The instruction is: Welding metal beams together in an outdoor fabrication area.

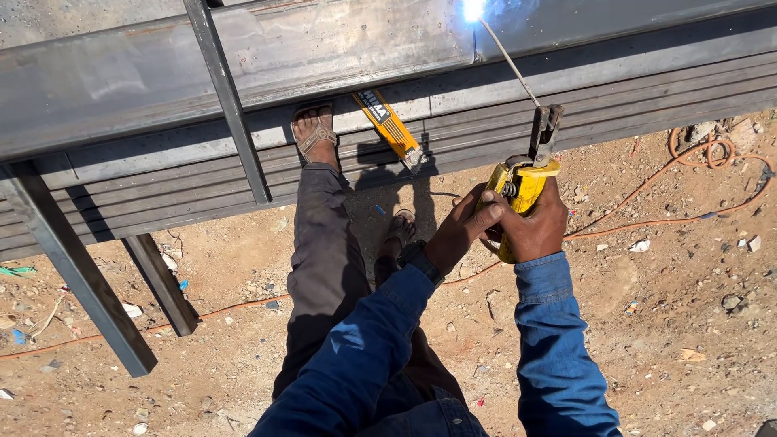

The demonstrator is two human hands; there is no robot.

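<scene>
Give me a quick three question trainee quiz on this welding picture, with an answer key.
1. True or false: both hands grip the yellow electrode holder.
2. Where does the welding rod meet the steel: A) at the bright arc on the steel beam, B) on the dirt ground, C) on the orange cable?
3. What rests on the stacked steel sections beside the yellow spirit level?

Key: 1 true: right hand, left hand. 2 A. 3 a sandalled foot.
</scene>
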